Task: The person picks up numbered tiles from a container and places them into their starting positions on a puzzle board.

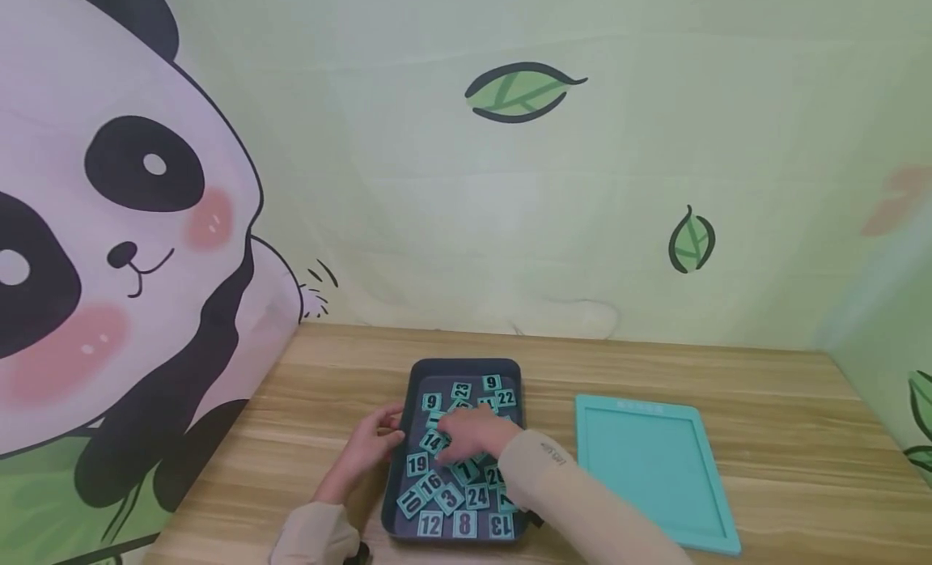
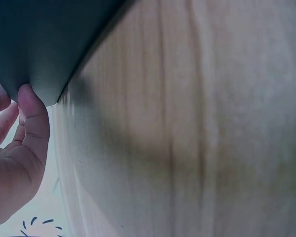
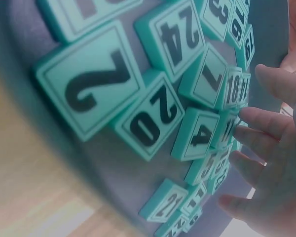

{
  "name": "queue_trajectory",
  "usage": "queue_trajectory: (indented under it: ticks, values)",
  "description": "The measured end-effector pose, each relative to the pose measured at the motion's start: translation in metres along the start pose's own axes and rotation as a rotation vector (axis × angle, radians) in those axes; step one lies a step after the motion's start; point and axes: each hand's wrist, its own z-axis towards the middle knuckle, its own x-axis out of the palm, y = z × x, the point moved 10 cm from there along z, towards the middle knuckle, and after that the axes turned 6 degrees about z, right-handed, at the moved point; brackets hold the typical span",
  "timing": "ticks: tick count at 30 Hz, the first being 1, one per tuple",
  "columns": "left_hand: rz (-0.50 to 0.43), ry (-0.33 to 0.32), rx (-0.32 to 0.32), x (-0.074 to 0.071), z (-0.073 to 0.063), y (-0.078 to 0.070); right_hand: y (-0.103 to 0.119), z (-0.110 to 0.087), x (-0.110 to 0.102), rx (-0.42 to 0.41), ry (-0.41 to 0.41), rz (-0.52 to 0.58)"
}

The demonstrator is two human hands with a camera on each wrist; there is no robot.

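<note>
A dark grey tray (image 1: 453, 369) holds many teal number tiles (image 1: 431, 524), some overlapping. My right hand (image 1: 473, 431) reaches over the middle of the tray with its fingers spread and bent down toward the tiles. In the right wrist view, those fingertips (image 3: 244, 114) are at the tiles around number 18 and no tile is lifted. My left hand (image 1: 370, 448) rests against the tray's left side. In the left wrist view, its thumb (image 2: 33, 111) touches the dark outer wall near the rim, with the other fingers beside it.
A flat teal frame board (image 1: 648, 468) with a raised border lies to the right of the tray. Both are on a wood-grain table (image 1: 786, 435). Behind stands a pale green backdrop (image 1: 408, 184) with a panda drawing (image 1: 240, 184) at left.
</note>
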Motion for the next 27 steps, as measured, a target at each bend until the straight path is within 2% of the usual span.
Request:
queue_trajectory:
  ticks: [8,15,20,27]
  values:
    - [0.023,0.0,-0.012,0.0,0.0,-0.001,-0.012,-0.005,-0.008,0.032,-0.001,0.025]
    - [0.02,0.002,-0.011,-0.001,-0.001,-0.001,-0.012,-0.01,-0.019,-0.046,-0.103,0.031]
    - [0.023,0.002,-0.025,-0.002,0.0,0.001,-0.013,-0.009,-0.02,-0.057,-0.156,0.016]
    - [0.007,0.024,0.056,-0.002,-0.005,-0.009,-0.018,-0.004,-0.014,-0.008,-0.157,-0.038]
